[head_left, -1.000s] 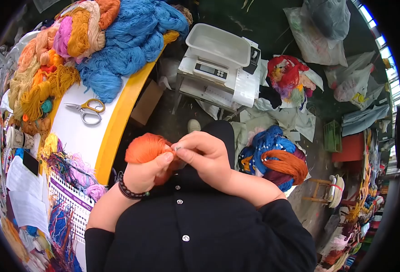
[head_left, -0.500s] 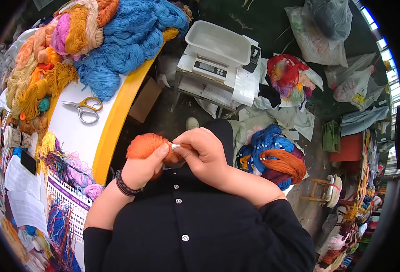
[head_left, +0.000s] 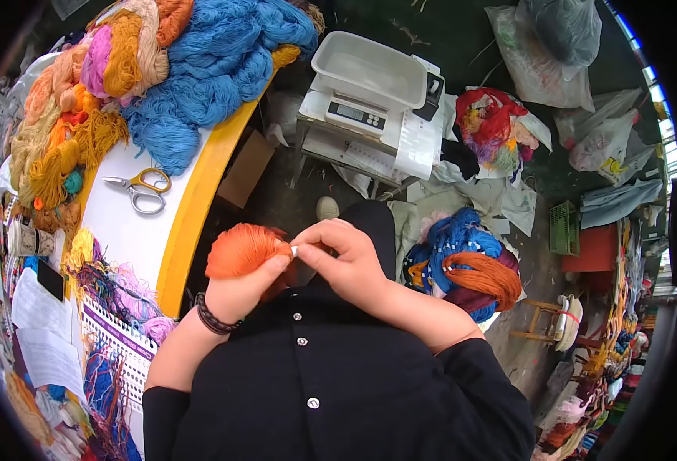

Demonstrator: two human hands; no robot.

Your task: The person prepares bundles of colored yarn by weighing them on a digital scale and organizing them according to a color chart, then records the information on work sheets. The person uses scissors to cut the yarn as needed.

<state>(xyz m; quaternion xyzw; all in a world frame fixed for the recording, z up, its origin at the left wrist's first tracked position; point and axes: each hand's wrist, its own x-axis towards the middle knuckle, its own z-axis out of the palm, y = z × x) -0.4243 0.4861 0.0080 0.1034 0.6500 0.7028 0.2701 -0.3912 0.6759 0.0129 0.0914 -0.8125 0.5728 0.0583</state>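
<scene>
An orange skein of yarn (head_left: 240,251) is in my left hand (head_left: 242,290), whose fingers wrap round its lower right side in front of my dark shirt. My right hand (head_left: 344,257) pinches a small white piece (head_left: 294,251) between thumb and forefinger, at the right end of the skein. Both hands are close together, their fingertips nearly meeting at that end. Scissors with yellow and grey handles (head_left: 145,191) lie on the white table top to the upper left.
Blue yarn (head_left: 200,77) is heaped on the yellow-edged table (head_left: 192,219). A scale with a tray (head_left: 356,114) stands ahead on a small stand. Blue and rust-brown skeins (head_left: 461,257) lie at the right. Farther right is a wooden stool (head_left: 538,319).
More of the orange skein shows above my left hand, its bulk slightly farther left. My right hand has shifted slightly, and the white piece shows a little left of before.
</scene>
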